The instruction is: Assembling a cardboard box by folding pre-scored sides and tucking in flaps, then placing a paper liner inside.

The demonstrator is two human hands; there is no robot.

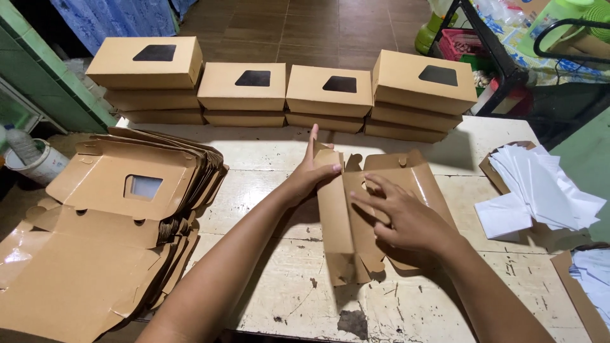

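I see the half-folded brown box blank [365,209] mid-bench [298,298], its long axis running away from me. My left hand [311,174] presses flat and open against its raised left flap; my right hand [406,219], fingers spread, pins the panel. Four stacks of finished windowed boxes [244,86] line the far edge. One pile of flat blanks [121,209] lies left; a shallow carton holds white paper sheets [540,190] right.

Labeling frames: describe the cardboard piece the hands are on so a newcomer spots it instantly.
On the worn white table, centre, before the row of finished windowed boxes, lies one half-folded brown box blank. The left hand lifts its side flap and the right hand presses its middle. Unlike the flat blank stack at left, it lies alone, partly raised.
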